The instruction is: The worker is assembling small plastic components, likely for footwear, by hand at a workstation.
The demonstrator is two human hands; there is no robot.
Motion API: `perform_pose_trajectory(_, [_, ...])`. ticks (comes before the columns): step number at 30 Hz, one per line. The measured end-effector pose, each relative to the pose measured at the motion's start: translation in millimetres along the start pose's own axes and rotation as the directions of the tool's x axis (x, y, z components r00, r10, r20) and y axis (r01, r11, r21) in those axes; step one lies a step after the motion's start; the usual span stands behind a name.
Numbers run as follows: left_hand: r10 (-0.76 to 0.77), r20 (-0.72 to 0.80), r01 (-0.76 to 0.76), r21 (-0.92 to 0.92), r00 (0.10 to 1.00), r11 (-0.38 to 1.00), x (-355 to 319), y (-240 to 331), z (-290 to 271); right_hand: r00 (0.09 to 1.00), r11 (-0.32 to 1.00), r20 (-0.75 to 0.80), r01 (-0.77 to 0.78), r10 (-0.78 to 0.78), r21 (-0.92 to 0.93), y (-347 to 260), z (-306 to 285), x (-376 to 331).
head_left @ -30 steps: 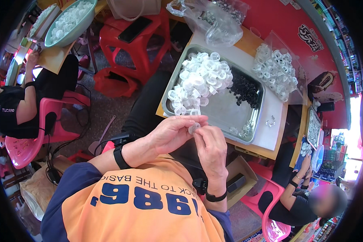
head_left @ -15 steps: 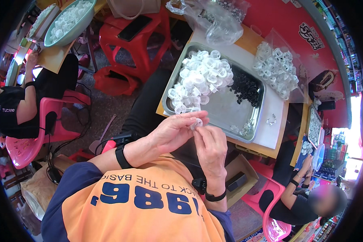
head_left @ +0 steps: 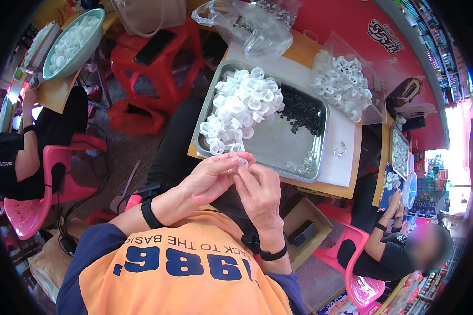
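Note:
Just off the near edge of a metal tray [head_left: 270, 147], both my hands meet over a small translucent white plastic ring piece [head_left: 243, 163]. My left hand [head_left: 210, 177] pinches it with its fingers stretched around the back. From the other side, the fingertips of my right hand [head_left: 259, 197] grip the same piece and hide part of it. In the tray, a heap of similar white ring pieces [head_left: 247, 100] lies at the left, small black parts [head_left: 302, 113] at the right, and tiny clear or metallic bits [head_left: 306, 163] in the near right corner.
A clear bag of white rings [head_left: 344, 86] lies right of the tray, and another plastic bag [head_left: 252, 31] behind it. A phone [head_left: 155, 46] rests on a red stool [head_left: 123, 58]. Two people sit on pink chairs [head_left: 58, 168] at either side. An open cardboard box [head_left: 307, 231] stands below the table.
The whole view has shifted, so the tray and my hands appear further left. Both hands keep their grip on the ring piece, with only slight finger movement.

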State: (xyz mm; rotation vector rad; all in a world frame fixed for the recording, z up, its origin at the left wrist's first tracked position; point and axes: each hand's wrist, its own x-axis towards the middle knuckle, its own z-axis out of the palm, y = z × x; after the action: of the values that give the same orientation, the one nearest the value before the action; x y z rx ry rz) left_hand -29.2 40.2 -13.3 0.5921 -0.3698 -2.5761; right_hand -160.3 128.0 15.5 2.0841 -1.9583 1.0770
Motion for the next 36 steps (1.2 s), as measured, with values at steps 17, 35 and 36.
perform_pose_trajectory(17, [-0.100,-0.030,0.097,-0.088,0.995,0.991,-4.7,15.9,13.4,0.800,0.803,0.134,-0.594,0.585,0.042,112.3,-30.5,33.4])
perform_pose_trajectory(35, [-0.124,0.009,0.124,-0.108,0.992,0.986,-9.8,23.5,0.8,0.628,0.308,0.288,-0.667,0.723,0.679,128.5,-19.5,24.5])
perform_pose_trajectory(36, [-0.136,0.022,0.137,-0.100,0.990,0.985,-8.8,23.6,3.1,0.624,0.304,0.292,-0.670,0.725,0.678,116.8,-21.5,21.9])
